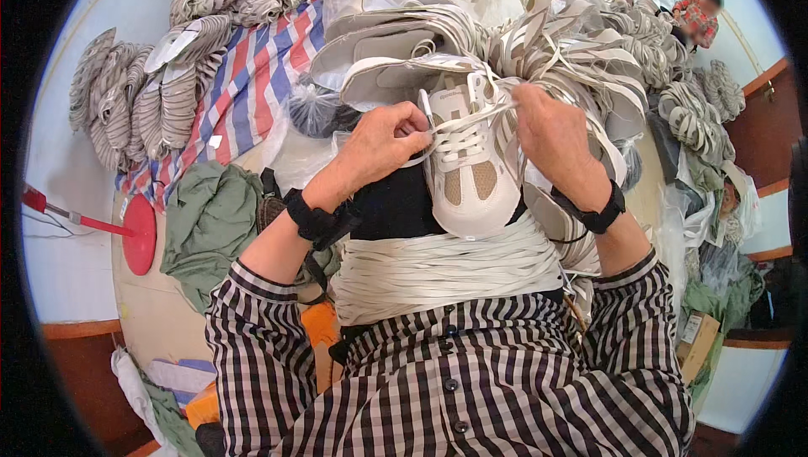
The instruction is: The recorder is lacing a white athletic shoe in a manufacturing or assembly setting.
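Observation:
A white and beige sneaker [476, 204] rests on my lap, its toe toward me. White shoelace [462, 142] crosses the tongue through several eyelets. At the shoe's left side, my left hand [383, 144] is closed in a pinch on the lace by the eyelets. My right hand [553, 133], to the right of the shoe, grips a stretch of the same lace pulled up and across. Its fingertips are partly hidden by the hand itself. Across my lap, just below the shoe, lies a thick bundle of loose white laces [446, 276].
Piles of unlaced shoe uppers [412, 78] stand close in front of me. More stacks [156, 99] sit at left by a striped sheet [261, 61]. Green cloth [210, 221] and a red round base [139, 234] lie left. Another person [697, 19] is far right.

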The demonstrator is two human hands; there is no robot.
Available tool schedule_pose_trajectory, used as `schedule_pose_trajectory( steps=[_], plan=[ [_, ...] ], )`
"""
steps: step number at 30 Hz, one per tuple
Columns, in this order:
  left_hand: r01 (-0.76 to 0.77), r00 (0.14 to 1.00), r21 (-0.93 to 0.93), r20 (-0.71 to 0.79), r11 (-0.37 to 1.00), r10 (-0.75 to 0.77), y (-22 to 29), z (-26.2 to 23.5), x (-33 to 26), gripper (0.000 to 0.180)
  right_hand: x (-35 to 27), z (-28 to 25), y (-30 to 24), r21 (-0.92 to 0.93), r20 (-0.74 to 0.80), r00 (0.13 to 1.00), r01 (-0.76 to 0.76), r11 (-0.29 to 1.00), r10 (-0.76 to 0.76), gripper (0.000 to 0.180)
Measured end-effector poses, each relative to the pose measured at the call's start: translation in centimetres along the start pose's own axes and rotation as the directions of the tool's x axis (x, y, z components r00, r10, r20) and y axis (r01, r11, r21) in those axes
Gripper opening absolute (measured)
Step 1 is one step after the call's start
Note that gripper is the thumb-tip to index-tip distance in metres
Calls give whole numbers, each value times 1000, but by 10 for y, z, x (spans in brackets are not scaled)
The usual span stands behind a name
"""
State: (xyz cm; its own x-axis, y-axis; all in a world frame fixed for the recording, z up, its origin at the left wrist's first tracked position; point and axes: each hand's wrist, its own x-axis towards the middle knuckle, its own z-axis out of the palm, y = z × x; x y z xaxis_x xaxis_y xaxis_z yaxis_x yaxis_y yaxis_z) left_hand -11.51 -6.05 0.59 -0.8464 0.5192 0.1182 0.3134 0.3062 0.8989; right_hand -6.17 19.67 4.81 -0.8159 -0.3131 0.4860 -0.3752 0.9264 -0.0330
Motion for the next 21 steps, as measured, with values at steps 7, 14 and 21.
schedule_pose_trajectory(
  steps=[7, 14, 21],
  plan=[
    [-41, 999, 41, -2, 998, 41, -2, -4, 5, 14, 23, 1, -13, 144, -237, 967, -55, 988, 88, 6],
    [-139, 989, 249, -22, 958, 149, -2, -9, 4, 8, 29, -2, -7, 798, 8, 923, -238, 554, 385, 14],
    [-243, 955, 325, -85, 914, 284, -6, -11, 6, 11, 10, -31, 1, 910, 362, 898, -399, 114, 252, 25]
  ],
)
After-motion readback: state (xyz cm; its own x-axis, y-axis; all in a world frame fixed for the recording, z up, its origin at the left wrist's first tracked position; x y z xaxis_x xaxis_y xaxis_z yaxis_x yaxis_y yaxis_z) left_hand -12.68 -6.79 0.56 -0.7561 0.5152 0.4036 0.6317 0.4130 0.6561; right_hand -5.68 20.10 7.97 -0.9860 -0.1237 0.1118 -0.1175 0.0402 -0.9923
